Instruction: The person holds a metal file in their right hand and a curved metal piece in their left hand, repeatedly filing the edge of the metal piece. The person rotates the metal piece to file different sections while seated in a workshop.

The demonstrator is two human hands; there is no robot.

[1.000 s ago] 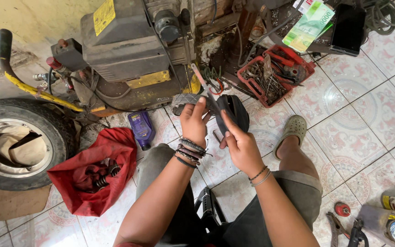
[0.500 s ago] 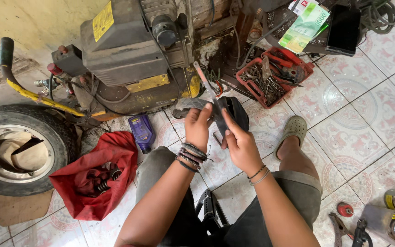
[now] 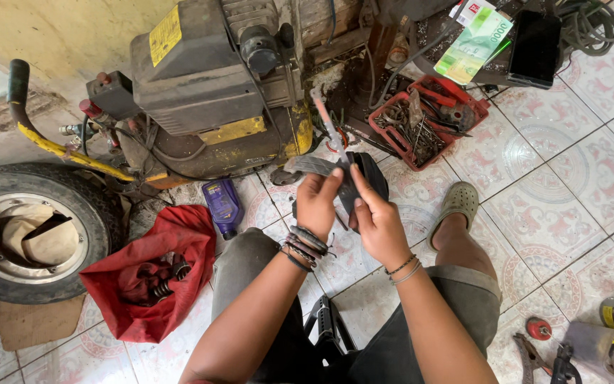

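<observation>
Both hands have drawn closer together since before: left hand (image 3: 318,203) and right hand (image 3: 378,222) clamp a dark part (image 3: 353,186) above the tiled floor (image 3: 534,206), seemingly being fitted.

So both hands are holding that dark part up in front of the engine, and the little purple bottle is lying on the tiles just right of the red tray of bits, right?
Not quite. In the head view the purple bottle lies well left of the red tray, beside the red cloth. Both hands, left and right, do hold the dark part in front of the engine.

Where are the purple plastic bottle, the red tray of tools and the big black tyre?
purple plastic bottle (image 3: 222,206), head view, its body
red tray of tools (image 3: 380,122), head view, left rim
big black tyre (image 3: 101,213), head view, rubber tread
</observation>
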